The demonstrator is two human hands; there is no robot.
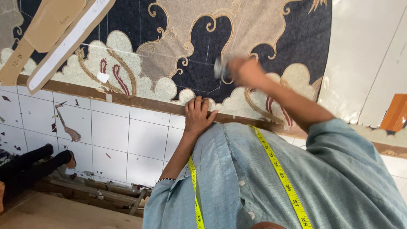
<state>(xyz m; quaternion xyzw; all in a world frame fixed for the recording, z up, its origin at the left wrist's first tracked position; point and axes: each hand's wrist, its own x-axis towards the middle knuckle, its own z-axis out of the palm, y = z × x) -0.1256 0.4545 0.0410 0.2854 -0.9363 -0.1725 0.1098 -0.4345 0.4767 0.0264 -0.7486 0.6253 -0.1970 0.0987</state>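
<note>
1. Nearest to us hangs one yellow measuring tape (277, 167), looped round the neck, its two ends lying down the blue shirt (237, 169).
2. Next comes the left hand (198, 115). It lies spread on the cloth's near border with fingers flat and thumb out, holding nothing, right at the wooden table edge (140, 101).
3. Further in, the right hand (246, 72) is blurred. We see it closed round one small grey metal thing (220, 68), which sticks out towards the left; we cannot tell what it is.
4. Both hands are on one dark cloth (203, 46) with beige scrolls. Its border runs along the table edge, and the left hand is nearer to that border.
5. Farthest, at the upper left, two cardboard strips (55, 25) lie slanted on the cloth.
</note>
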